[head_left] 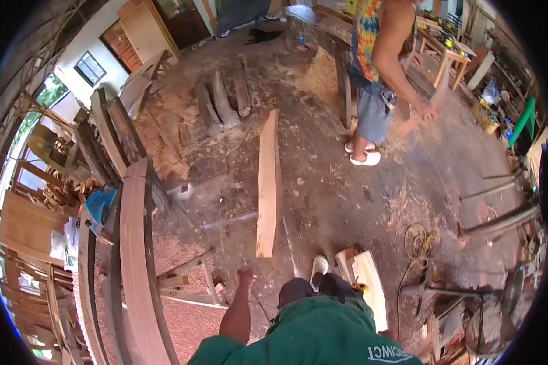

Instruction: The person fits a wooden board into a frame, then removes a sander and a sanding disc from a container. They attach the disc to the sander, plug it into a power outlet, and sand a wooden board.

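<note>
Where the green shirt (310, 340) fills the near edge of the view, the left hand (245, 274) reaches forward on a bare arm. Its fingers are curled in on themselves like a fist, and it is too small to tell whether anything sits inside. The right hand is out of sight. Just right of the left hand, a foot in a pale shoe (318, 265) stands on the dusty floor (335, 201), and further right a short board (370, 286) lies beside it. Left of the hand stands a low wooden sawhorse (189, 281), and further left a long curved beam (134, 255) runs from near to far. The plank (268, 182) lies flat on the floor just ahead of the hand, apart from it, with its near end close to the fist and its length pointing toward the far side. Past its far end, several thick wood pieces (222, 103) lie among shavings. At the far right another person (374, 55) in a tie-dye top and denim shorts stands in pale sandals, one hand (428, 111) holding a blurred wooden stick (441, 88).
</note>
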Action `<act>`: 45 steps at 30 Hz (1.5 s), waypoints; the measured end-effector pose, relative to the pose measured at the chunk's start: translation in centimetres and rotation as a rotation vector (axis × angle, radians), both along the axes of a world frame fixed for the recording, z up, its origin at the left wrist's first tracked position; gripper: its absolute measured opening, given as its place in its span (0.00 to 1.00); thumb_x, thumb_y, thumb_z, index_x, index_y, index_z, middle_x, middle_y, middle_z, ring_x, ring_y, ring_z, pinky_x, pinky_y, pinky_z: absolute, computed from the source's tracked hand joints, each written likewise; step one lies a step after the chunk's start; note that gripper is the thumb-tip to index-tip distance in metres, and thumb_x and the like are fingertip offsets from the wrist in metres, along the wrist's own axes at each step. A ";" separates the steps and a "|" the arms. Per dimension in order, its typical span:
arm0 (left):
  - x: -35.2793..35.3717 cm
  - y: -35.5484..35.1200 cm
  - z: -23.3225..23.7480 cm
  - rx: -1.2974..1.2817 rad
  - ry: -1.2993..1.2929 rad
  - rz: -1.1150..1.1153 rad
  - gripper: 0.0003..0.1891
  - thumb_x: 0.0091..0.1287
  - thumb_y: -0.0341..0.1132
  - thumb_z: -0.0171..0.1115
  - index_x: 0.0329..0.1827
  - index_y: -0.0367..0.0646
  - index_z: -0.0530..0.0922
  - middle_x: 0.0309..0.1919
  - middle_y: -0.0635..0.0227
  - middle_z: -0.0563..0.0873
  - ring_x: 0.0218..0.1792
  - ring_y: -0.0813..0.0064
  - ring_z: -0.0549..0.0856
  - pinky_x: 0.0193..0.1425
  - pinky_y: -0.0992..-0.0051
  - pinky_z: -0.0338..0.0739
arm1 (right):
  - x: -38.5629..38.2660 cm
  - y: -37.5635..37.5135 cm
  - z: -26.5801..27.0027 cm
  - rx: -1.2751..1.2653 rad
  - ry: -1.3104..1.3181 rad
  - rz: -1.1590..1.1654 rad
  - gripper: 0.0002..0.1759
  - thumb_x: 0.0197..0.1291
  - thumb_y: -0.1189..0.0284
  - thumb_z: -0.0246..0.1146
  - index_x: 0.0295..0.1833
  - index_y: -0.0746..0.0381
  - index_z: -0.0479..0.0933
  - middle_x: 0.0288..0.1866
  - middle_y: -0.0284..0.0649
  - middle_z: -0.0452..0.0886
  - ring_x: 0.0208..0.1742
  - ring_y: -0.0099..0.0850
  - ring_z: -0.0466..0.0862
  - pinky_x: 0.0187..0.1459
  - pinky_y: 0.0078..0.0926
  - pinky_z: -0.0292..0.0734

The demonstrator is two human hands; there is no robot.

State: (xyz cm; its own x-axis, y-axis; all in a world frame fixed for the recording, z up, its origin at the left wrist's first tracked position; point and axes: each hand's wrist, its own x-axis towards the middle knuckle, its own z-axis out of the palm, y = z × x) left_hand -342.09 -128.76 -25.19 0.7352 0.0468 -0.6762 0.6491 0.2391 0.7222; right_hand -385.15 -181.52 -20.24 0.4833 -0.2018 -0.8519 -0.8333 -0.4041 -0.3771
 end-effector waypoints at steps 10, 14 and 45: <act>11.3 -12.0 12.6 0.966 -0.306 -0.468 0.12 0.62 0.37 0.58 0.36 0.38 0.85 0.33 0.51 0.87 0.38 0.61 0.87 0.42 0.63 0.79 | 17.8 -0.2 3.2 0.069 -0.488 -0.147 0.16 0.66 0.66 0.56 0.50 0.67 0.74 0.31 0.45 0.82 0.26 0.30 0.82 0.24 0.25 0.79; 15.1 -7.3 6.7 1.013 -0.462 -0.413 0.11 0.60 0.38 0.62 0.36 0.42 0.86 0.31 0.55 0.87 0.36 0.63 0.87 0.42 0.66 0.79 | 22.1 -2.8 2.3 0.136 -0.214 -0.250 0.16 0.66 0.66 0.56 0.51 0.67 0.74 0.31 0.47 0.82 0.26 0.33 0.83 0.24 0.27 0.79; 77.6 23.3 12.1 0.585 -0.201 0.484 0.12 0.61 0.35 0.61 0.42 0.38 0.85 0.31 0.63 0.88 0.35 0.76 0.86 0.39 0.74 0.77 | 124.3 20.7 4.7 -0.048 0.301 0.486 0.10 0.65 0.65 0.59 0.37 0.59 0.79 0.25 0.37 0.80 0.22 0.27 0.79 0.22 0.26 0.73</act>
